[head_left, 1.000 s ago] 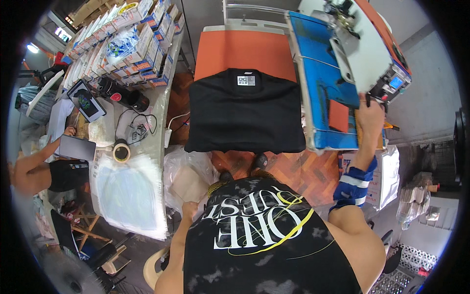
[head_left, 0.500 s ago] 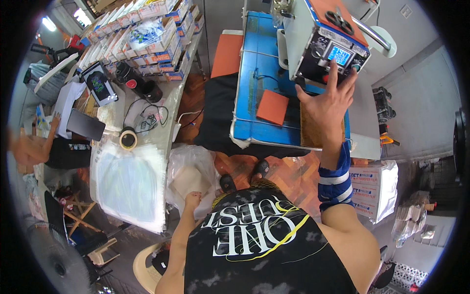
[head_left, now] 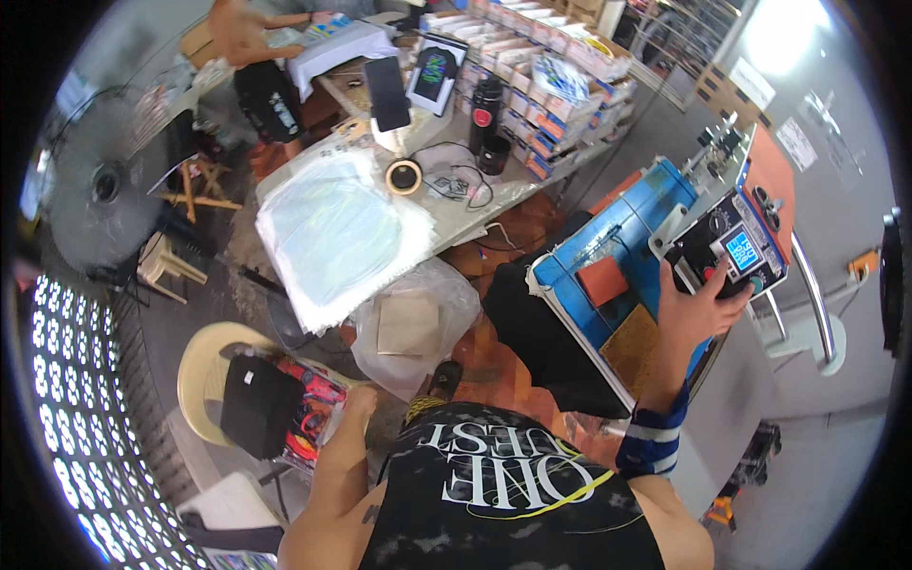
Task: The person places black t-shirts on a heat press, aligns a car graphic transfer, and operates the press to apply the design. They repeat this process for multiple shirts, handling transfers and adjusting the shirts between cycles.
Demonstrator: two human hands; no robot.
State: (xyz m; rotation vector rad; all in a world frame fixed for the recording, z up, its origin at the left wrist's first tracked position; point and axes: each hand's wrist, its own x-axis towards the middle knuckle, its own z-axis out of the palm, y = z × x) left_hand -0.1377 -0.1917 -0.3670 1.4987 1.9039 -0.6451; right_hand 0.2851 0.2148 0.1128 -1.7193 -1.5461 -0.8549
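My right hand (head_left: 692,313) is at the control box (head_left: 727,249) of a heat press, fingers spread over its dark front panel just below a lit blue screen (head_left: 741,252). It grasps nothing. A blue and white wristband (head_left: 651,442) circles that forearm. Left of the box lies the blue press bed (head_left: 579,249), with an orange-red square pad (head_left: 602,280) and a brown mat (head_left: 629,344) on it. My left hand (head_left: 360,403) hangs low at my side, near a chair with a colourful bag; its fingers are hidden.
Stacked boxes (head_left: 537,76) line the back of a table with a pile of white sheets (head_left: 347,233), a tape roll (head_left: 404,177) and a black bottle (head_left: 485,114). A beige chair (head_left: 201,380) stands left. A person (head_left: 261,66) works farther back. Black-handled scissors (head_left: 766,207) rest on the press.
My view has swung left, so the table and chair show more fully. My right hand stays at the control panel, its fingers a little lower against the screen. The left hand still hangs.
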